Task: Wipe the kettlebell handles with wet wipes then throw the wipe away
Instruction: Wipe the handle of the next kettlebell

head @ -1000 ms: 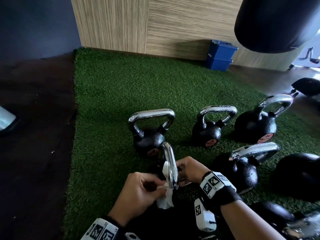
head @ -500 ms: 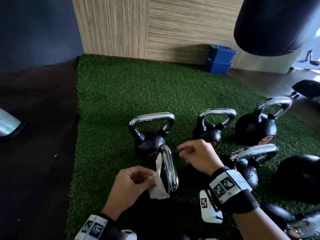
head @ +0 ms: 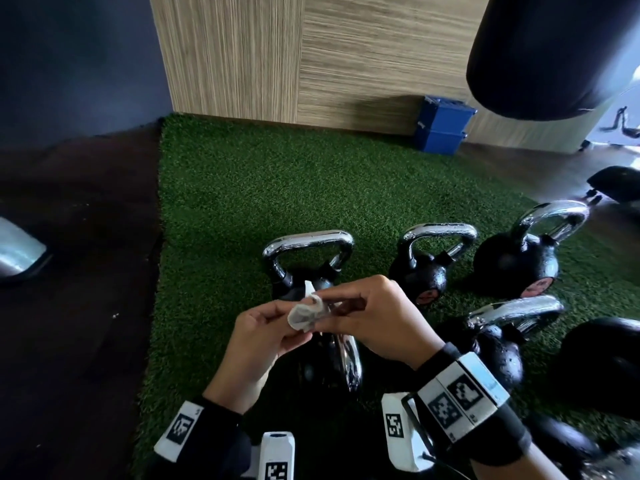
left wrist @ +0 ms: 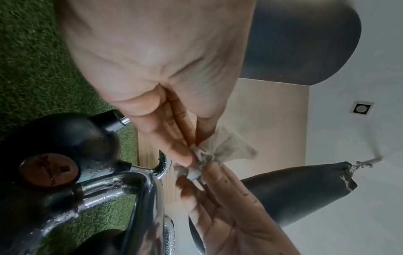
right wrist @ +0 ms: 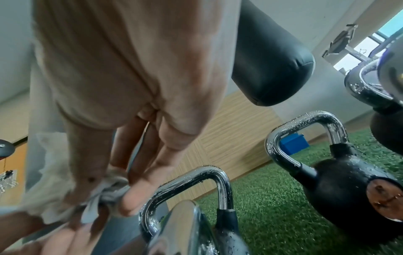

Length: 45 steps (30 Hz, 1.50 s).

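Note:
Both hands meet above the nearest kettlebell and pinch a crumpled white wet wipe (head: 308, 315) between them. My left hand (head: 270, 327) holds it from the left, my right hand (head: 363, 317) from the right. The wipe (left wrist: 207, 155) shows bunched between the fingertips in the left wrist view, and the wipe (right wrist: 104, 191) also in the right wrist view. Under the hands the nearest kettlebell's chrome handle (head: 349, 358) stands edge-on, wet with droplets. Behind it another black kettlebell (head: 308, 251) with a chrome handle stands upright.
Several more black kettlebells (head: 429, 261) stand on the green turf (head: 277, 181) to the right. A blue box (head: 443, 129) sits against the wooden wall. A black punching bag (head: 554, 50) hangs at the upper right. Dark floor (head: 76, 271) borders the turf on the left.
My left hand lifted the wipe off the nearest handle. My right hand let go of the kettlebell, rose and came across to take hold of the wipe too.

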Motion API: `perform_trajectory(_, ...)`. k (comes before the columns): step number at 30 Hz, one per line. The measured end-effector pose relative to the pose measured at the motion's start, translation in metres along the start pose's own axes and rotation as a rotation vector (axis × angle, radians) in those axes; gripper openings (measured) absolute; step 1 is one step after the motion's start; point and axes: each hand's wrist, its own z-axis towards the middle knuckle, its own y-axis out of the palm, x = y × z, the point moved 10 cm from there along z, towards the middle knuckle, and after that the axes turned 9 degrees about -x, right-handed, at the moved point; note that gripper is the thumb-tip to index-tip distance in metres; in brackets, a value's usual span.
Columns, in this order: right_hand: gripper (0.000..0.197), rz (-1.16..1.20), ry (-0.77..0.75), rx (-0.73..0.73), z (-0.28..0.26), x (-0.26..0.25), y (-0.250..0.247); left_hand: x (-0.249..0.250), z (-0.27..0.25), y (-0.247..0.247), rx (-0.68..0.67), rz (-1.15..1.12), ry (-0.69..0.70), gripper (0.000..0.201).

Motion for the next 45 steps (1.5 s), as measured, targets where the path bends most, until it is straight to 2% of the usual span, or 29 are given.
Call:
perform_trajectory(2, 0.033, 0.004, 0.029, 0.06, -0.003, 0.006, -0.008, -0.008, 0.0, -0.003, -0.006, 0.048, -0.008, 0.016)
perform_trajectory(4, 0.028, 0.027, 0.06, 0.116, -0.008, 0.017, -0.021, -0.02, 0.001, -0.013, 0.02, 0.234, -0.041, 0.019)
perform_trajectory(5, 0.026, 0.039, 0.079, 0.137, -0.011, 0.024, -0.028, -0.028, 0.0, -0.019, 0.015, 0.383, -0.065, 0.032)
perform_trajectory(6, 0.023, 0.054, 0.101, 0.157, -0.013, 0.033, -0.034, -0.038, 0.0, -0.021, -0.032, 0.571, -0.096, 0.053)
perform_trajectory(8, 0.02, 0.108, 0.19, 0.213, -0.018, 0.059, -0.043, -0.065, -0.003, -0.011, -0.219, 0.937, -0.167, 0.104)
perform_trajectory(9, 0.02, 0.135, 0.256, 0.247, -0.019, 0.075, -0.045, -0.08, -0.005, -0.005, -0.296, 1.033, -0.187, 0.127)
perform_trajectory(10, 0.019, 0.162, 0.32, 0.277, -0.02, 0.091, -0.044, -0.092, -0.005, 0.003, -0.342, 1.09, -0.179, 0.143)
perform_trajectory(12, 0.015, 0.188, 0.407, 0.292, -0.018, 0.115, -0.036, -0.105, -0.001, 0.021, -0.322, 1.229, -0.074, 0.156)
perform_trajectory(14, 0.015, 0.137, 0.462, 0.251, -0.012, 0.133, -0.024, -0.103, 0.005, 0.035, -0.223, 1.272, 0.071, 0.147)
perform_trajectory(17, 0.017, 0.083, 0.517, 0.181, -0.004, 0.151, -0.007, -0.09, 0.009, 0.039, -0.164, 1.195, 0.241, 0.115)
perform_trajectory(19, 0.014, 0.128, 0.532, 0.12, -0.001, 0.155, 0.008, -0.087, 0.011, 0.035, -0.203, 1.164, 0.303, 0.109)
perform_trajectory(23, 0.009, 0.483, 0.472, 0.108, -0.003, 0.154, 0.031, -0.08, 0.014, 0.031, -0.369, 0.854, 0.349, 0.11)
perform_trajectory(28, 0.02, 0.404, 0.435, 0.174, 0.0, 0.152, 0.03, -0.09, 0.021, 0.014, -0.418, 0.747, 0.306, 0.106)
perform_trajectory(31, 0.036, 0.453, 0.501, 0.231, -0.001, 0.157, 0.033, -0.093, 0.024, 0.007, -0.419, 0.728, 0.296, 0.096)
perform_trajectory(36, 0.01, 0.452, 0.621, 0.167, -0.001, 0.159, 0.047, -0.095, 0.025, -0.003, -0.381, 0.668, 0.227, 0.078)
perform_trajectory(40, 0.011, 0.238, 0.537, 0.288, 0.013, 0.144, 0.028, -0.098, 0.024, -0.009, -0.349, 0.643, 0.176, 0.066)
perform_trajectory(43, 0.013, 0.326, 0.426, 0.382, 0.023, 0.131, 0.023, -0.099, 0.021, -0.01, -0.351, 0.604, 0.155, 0.053)
perform_trajectory(45, 0.013, 0.369, 0.406, 0.372, 0.026, 0.13, 0.028, -0.101, 0.021, -0.012, -0.34, 0.574, 0.117, 0.049)
